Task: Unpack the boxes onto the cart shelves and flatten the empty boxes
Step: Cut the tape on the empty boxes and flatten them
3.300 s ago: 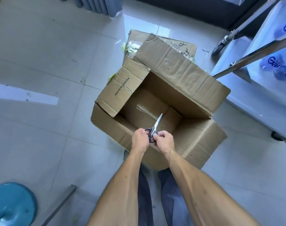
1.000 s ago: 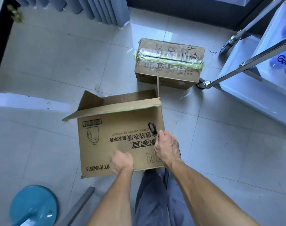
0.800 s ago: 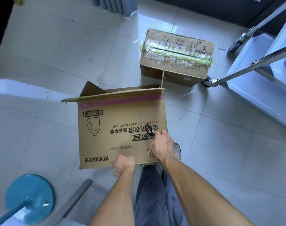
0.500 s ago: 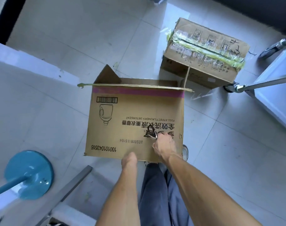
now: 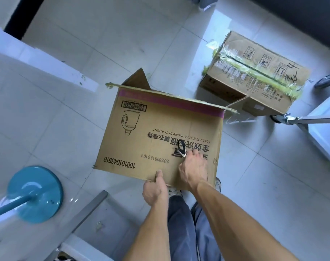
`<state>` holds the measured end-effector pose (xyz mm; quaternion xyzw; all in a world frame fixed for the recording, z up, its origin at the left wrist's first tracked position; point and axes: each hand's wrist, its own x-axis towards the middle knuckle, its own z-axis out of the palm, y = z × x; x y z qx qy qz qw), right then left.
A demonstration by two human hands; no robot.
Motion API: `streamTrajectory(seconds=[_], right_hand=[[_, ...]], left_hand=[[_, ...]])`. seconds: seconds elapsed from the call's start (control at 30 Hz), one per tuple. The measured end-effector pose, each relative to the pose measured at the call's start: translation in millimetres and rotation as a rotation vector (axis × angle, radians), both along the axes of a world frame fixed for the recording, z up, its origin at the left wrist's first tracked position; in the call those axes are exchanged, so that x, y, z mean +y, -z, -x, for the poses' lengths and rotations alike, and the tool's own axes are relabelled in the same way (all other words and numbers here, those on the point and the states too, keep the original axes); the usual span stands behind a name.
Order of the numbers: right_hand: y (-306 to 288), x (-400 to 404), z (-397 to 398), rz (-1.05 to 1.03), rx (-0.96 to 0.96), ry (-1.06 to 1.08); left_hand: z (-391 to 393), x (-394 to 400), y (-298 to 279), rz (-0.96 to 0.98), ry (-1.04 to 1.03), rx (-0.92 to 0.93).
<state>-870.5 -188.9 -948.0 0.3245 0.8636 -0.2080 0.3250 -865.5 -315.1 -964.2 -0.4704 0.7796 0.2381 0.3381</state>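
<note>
An empty cardboard box printed with a detergent bottle and upside-down text is tipped over, its printed side facing me, flaps sticking out at the far edge. My left hand grips the box's near edge, thumb on top. My right hand rests on the printed side and holds black-handled scissors, only the handle loops showing. A second box, sealed with yellowish tape, lies on the floor at the back right.
A metal cart with a wheel and shelf stands at the right edge, close to the sealed box. A blue round stand base sits on the floor at the left. A grey metal bar lies near my legs. Light tiled floor all around.
The open box has been turned over from upright onto its side. Over the last second the view shifted and my left hand moved to the box's near edge. Scissors stay in my right hand.
</note>
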Motion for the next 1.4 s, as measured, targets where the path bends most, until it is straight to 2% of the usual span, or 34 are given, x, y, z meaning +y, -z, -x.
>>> streamTrajectory(seconds=[0.03, 0.1, 0.17, 0.27, 0.37, 0.43, 0.57, 0.67, 0.77, 0.9, 1.07, 1.13, 1.17, 1.23, 1.3, 1.4], right_hand=[[-2.3, 3.0, 6.5, -0.054, 0.029, 0.017], [-8.6, 10.5, 22.2, -0.173, 0.089, 0.091], [-18.3, 17.8, 39.3, -0.269, 0.168, 0.149], [-32.6, 29.4, 66.3, -0.363, 0.368, 0.151], [-42.8, 39.0, 88.8, -0.347, 0.469, 0.128], [-43.5, 44.4, 99.4, -0.321, 0.451, 0.152], [-36.4, 54.3, 122.7, -0.262, 0.367, 0.215], [-32.0, 63.2, 138.9, -0.256, 0.367, 0.259], [-34.2, 77.6, 150.1, -0.206, 0.324, 0.34], [-43.2, 92.7, 158.9, -0.216, 0.454, 0.115], [-50.0, 100.1, 173.9, -0.166, 0.386, 0.055], [-55.1, 103.5, 175.4, -0.186, 0.4, 0.071], [-57.3, 106.0, 177.3, -0.19, 0.4, 0.092], [-59.9, 109.7, 181.5, -0.173, 0.408, 0.133], [-60.9, 109.8, 183.5, -0.134, 0.411, 0.141], [-59.4, 102.3, 181.4, -0.079, 0.358, 0.078]], left_hand=[[2.5, 6.7, -10.7, 0.05, 0.117, 0.111], [12.6, 24.9, -31.7, 0.005, 0.254, 0.376], [28.1, 39.5, -43.4, -0.078, 0.4, 0.503], [60.7, 54.9, -55.6, -0.16, 0.528, 0.534], [93.8, 68.3, -67.9, -0.246, 0.629, 0.573], [122.7, 75.3, -69.0, -0.269, 0.722, 0.58], [180.8, 91.2, -74.3, -0.365, 0.78, 0.543], [198.5, 99.9, -77.6, -0.406, 0.818, 0.62], [210.3, 114.2, -78.1, -0.405, 0.673, 0.719], [230.4, 145.7, -77.7, -0.216, 0.541, 0.838], [266.4, 161.4, -67.6, -0.233, 0.265, 0.809], [273.7, 145.8, -59.0, -0.128, 0.299, 0.71], [277.1, 136.3, -52.1, -0.049, 0.286, 0.603], [283.6, 117.2, -36.8, 0.024, 0.117, 0.34], [286.7, 103.9, -29.1, -0.044, -0.133, 0.138], [291.4, 91.2, -22.6, -0.342, -0.42, 0.139]])
